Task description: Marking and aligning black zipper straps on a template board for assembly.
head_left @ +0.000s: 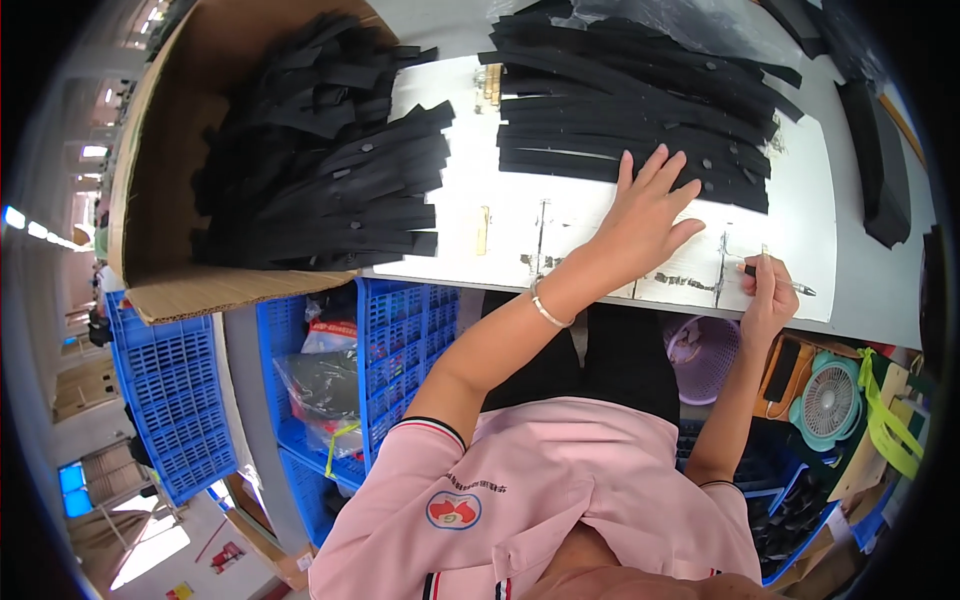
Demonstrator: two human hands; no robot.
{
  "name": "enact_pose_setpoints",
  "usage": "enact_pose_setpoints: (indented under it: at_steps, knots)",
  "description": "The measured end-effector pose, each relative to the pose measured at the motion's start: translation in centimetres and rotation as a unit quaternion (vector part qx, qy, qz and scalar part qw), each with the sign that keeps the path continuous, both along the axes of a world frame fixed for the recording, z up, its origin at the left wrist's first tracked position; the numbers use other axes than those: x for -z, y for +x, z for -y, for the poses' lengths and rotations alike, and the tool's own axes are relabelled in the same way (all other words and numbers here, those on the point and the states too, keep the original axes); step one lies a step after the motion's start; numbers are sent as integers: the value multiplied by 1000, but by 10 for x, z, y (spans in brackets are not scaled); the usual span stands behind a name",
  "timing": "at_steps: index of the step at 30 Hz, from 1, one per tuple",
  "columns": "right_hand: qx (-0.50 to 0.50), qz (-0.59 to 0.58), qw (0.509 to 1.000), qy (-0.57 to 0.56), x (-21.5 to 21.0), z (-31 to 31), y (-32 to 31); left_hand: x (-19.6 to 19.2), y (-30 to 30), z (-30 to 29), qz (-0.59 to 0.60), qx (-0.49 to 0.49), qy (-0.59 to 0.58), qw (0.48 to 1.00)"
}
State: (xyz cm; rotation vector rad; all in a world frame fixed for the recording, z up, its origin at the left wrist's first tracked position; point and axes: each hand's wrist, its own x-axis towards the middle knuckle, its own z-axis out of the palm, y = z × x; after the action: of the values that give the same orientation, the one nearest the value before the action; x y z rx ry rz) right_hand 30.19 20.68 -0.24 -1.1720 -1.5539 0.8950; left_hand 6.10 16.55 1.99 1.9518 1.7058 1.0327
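Observation:
Black fabric strips (620, 110) lie side by side across a white board (470, 250); a few bear small round grey spots. My left hand (650, 215) is spread flat, its fingertips reaching onto the nearest strips and its palm over the bare board. A bracelet circles that wrist. By the board's front right edge, my right hand (768, 295) is closed around a slim pen (803, 290), whose silvery pointed end sticks out to the right. Dark lines and smudges mark the board between the two hands.
At the left, a cardboard box (165, 150) lies with its open side toward the board, and a heap of black strips (330, 180) spills out. A long black piece (875, 165) rests at the right. Below are blue crates (410, 330), a purple basket (708, 365) and a small fan (830, 395).

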Motion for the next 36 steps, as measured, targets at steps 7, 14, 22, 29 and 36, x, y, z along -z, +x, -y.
enact_pose_setpoints:
  at_steps: [7, 14, 22, 29, 36]
  knots:
    - [-1, 0, 1000, -19, 0, -1, 3, -9, -88, 96, -116, -208, 50, 970]
    - [-20, -14, 999, -36, 2, -3, -1, -9, -212, 156, -240, -424, 87, 869]
    - [-32, -36, 998, -37, -4, -2, -7, -18, -184, 111, -284, -343, 150, 883]
    - [-42, -19, 999, -22, -2, 0, -4, -12, -81, 56, -70, -108, 99, 987]
    - [4, 116, 986, 116, -9, 24, -18, -4, 18, 24, 62, 46, -9, 997]
